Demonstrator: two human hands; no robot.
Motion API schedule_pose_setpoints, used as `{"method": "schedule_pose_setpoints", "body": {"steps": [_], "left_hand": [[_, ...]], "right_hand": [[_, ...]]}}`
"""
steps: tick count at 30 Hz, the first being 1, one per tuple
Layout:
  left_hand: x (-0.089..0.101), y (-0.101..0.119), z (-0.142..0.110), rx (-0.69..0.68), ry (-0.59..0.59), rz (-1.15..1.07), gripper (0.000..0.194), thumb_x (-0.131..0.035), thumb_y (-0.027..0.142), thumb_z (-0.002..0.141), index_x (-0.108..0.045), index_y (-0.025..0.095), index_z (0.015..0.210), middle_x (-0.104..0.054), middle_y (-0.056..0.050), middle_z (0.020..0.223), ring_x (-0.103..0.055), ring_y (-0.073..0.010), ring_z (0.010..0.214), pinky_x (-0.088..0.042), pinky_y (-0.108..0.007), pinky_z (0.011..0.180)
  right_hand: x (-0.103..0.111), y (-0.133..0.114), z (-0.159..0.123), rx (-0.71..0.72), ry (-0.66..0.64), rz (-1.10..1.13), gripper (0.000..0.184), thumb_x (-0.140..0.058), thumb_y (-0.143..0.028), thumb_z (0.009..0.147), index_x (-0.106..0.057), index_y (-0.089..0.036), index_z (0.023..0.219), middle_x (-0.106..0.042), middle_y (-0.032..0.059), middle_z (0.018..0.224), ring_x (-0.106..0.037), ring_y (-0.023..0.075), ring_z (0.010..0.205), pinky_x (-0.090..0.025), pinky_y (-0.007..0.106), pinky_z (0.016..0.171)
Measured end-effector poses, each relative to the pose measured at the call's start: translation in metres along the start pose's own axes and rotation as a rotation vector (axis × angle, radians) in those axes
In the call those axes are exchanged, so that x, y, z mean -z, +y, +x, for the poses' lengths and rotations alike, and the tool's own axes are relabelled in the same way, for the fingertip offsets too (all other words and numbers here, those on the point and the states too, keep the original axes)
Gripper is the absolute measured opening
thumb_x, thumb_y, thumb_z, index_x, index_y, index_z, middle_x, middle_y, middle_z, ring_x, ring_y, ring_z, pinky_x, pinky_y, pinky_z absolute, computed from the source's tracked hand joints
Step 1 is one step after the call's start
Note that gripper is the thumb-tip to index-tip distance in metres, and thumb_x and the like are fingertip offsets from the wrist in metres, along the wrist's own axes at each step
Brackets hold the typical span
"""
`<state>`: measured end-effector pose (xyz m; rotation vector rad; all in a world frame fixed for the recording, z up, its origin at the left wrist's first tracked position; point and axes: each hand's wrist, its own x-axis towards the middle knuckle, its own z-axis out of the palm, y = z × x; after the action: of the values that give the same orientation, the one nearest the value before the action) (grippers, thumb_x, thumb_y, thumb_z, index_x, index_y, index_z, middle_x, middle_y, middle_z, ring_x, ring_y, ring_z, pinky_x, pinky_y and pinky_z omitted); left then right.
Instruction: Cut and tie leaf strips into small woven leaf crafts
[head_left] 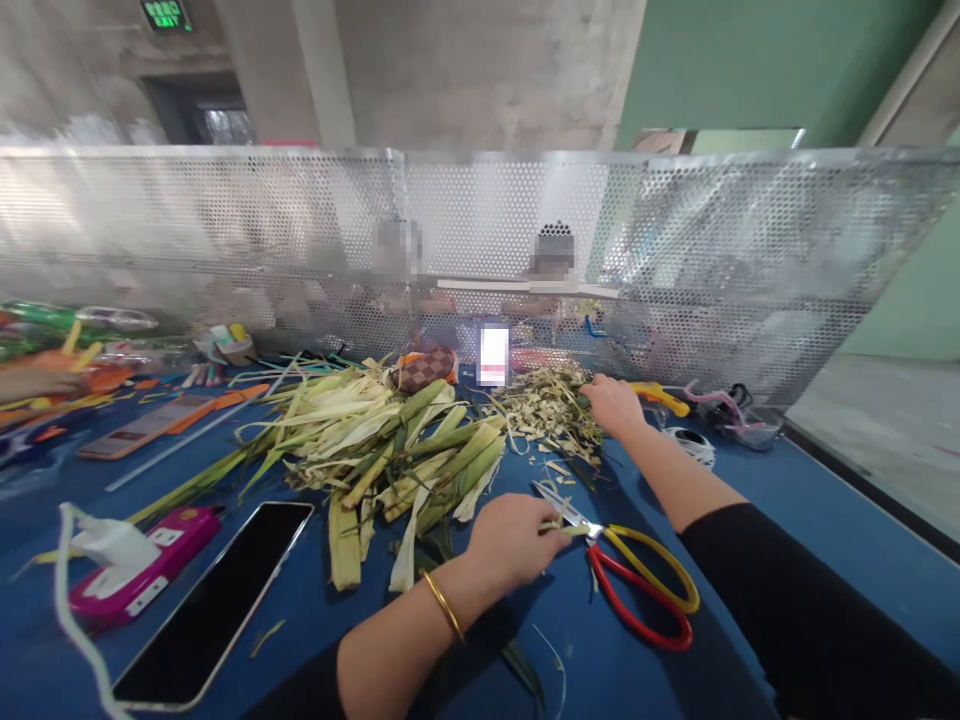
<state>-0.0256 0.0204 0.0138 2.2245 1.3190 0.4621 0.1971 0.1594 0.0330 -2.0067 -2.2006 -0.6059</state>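
Observation:
My left hand [514, 540], with a gold bangle on the wrist, is closed in a pinch on a thin strip of leaf just left of the scissors [637, 580], which lie on the blue table with red and yellow handles. My right hand [613, 403] reaches far forward, fingers curled onto a heap of small leaf trimmings [547, 405]; what it grips is hidden. A large pile of long green and pale leaves [375, 440] lies to the left of both hands.
A black phone [217, 600] and a pink power bank [142, 565] with a white cable lie at the front left. A perforated metal screen [480, 240] closes the table's far side, with people behind it. Another phone [139, 428], tools and clutter sit at left; tape [694, 445] at right.

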Motion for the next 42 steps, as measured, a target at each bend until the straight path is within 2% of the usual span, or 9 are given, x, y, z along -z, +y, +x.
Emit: {"method": "schedule_pose_setpoints", "body": {"steps": [6, 13, 18, 21, 24, 28, 32, 37, 42], "left_hand": [[0.0, 0.001, 0.0, 0.015, -0.112, 0.15, 0.022, -0.058, 0.042, 0.078, -0.071, 0.023, 0.078, -0.072, -0.003, 0.081, -0.064, -0.0219, 0.083, -0.035, -0.026, 0.061], [-0.003, 0.002, 0.0, -0.002, -0.118, 0.149, 0.024, -0.056, 0.043, 0.079, -0.071, 0.024, 0.083, -0.073, -0.003, 0.087, -0.064, -0.0221, 0.087, -0.035, -0.027, 0.061], [-0.003, 0.001, -0.002, -0.024, -0.089, 0.164, 0.022, -0.057, 0.041, 0.079, -0.071, 0.023, 0.08, -0.072, -0.003, 0.085, -0.064, -0.0217, 0.085, -0.033, -0.027, 0.059], [-0.002, 0.002, -0.002, -0.03, -0.094, 0.172, 0.023, -0.057, 0.041, 0.079, -0.07, 0.022, 0.078, -0.072, -0.004, 0.084, -0.064, -0.0218, 0.084, -0.032, -0.027, 0.058], [-0.002, 0.002, -0.002, -0.034, -0.098, 0.155, 0.022, -0.058, 0.041, 0.079, -0.07, 0.023, 0.078, -0.072, -0.003, 0.084, -0.064, -0.0211, 0.083, -0.031, -0.026, 0.057], [-0.002, 0.0, -0.002, -0.06, -0.094, 0.133, 0.019, -0.058, 0.039, 0.079, -0.07, 0.024, 0.083, -0.072, -0.002, 0.085, -0.064, -0.0207, 0.083, -0.031, -0.026, 0.057], [0.0, -0.001, 0.0, -0.086, -0.112, 0.147, 0.023, -0.057, 0.043, 0.079, -0.071, 0.025, 0.084, -0.072, -0.002, 0.084, -0.064, -0.0208, 0.082, -0.032, -0.025, 0.057], [-0.001, -0.001, 0.001, -0.094, -0.165, 0.191, 0.023, -0.058, 0.043, 0.079, -0.072, 0.025, 0.085, -0.072, -0.002, 0.082, -0.063, -0.0195, 0.08, -0.033, -0.024, 0.057], [-0.004, 0.001, -0.001, -0.102, -0.176, 0.209, 0.022, -0.056, 0.037, 0.08, -0.072, 0.025, 0.088, -0.072, -0.003, 0.086, -0.063, -0.0199, 0.084, -0.038, -0.024, 0.061]], "right_hand": [[-0.02, 0.008, 0.019, 0.107, -0.042, -0.077, 0.029, -0.043, -0.007, 0.086, -0.072, -0.013, 0.088, -0.067, 0.0165, 0.096, -0.061, 0.0235, 0.095, -0.034, 0.033, 0.079], [-0.001, 0.021, 0.021, 0.074, 0.058, -0.005, 0.024, -0.044, -0.011, 0.085, -0.068, -0.012, 0.083, -0.071, 0.0196, 0.089, -0.062, 0.0264, 0.091, -0.031, 0.039, 0.084], [0.011, 0.025, 0.024, -0.138, 0.199, 0.292, 0.024, -0.047, -0.028, 0.088, -0.066, -0.017, 0.078, -0.071, 0.0139, 0.084, -0.063, 0.0244, 0.082, -0.036, 0.034, 0.073], [0.013, 0.027, 0.026, -0.28, 0.273, 0.564, 0.026, -0.048, -0.03, 0.086, -0.061, -0.019, 0.066, -0.068, 0.0069, 0.068, -0.062, 0.0206, 0.071, -0.039, 0.03, 0.064], [0.017, 0.031, 0.027, -0.373, 0.345, 0.885, 0.025, -0.044, -0.032, 0.086, -0.058, -0.019, 0.069, -0.067, 0.0039, 0.066, -0.062, 0.0172, 0.064, -0.043, 0.027, 0.059], [0.023, 0.032, 0.017, -0.422, 0.364, 1.296, 0.021, -0.048, -0.038, 0.083, -0.057, -0.02, 0.078, -0.066, 0.0023, 0.073, -0.063, 0.014, 0.061, -0.048, 0.026, 0.057], [0.025, 0.02, -0.008, -0.396, 0.307, 1.581, 0.028, -0.064, -0.047, 0.071, -0.06, -0.02, 0.078, -0.066, 0.0014, 0.074, -0.064, 0.014, 0.065, -0.05, 0.026, 0.058], [0.016, 0.003, -0.027, -0.429, 0.256, 1.675, 0.029, -0.074, -0.043, 0.062, -0.066, -0.018, 0.074, -0.059, -0.0018, 0.062, -0.055, 0.0097, 0.053, -0.043, 0.02, 0.047], [0.013, 0.013, -0.013, -0.6, 0.286, 1.571, 0.019, -0.067, -0.035, 0.072, -0.062, -0.017, 0.078, -0.055, -0.0024, 0.057, -0.053, 0.0103, 0.046, -0.039, 0.02, 0.041]]}}
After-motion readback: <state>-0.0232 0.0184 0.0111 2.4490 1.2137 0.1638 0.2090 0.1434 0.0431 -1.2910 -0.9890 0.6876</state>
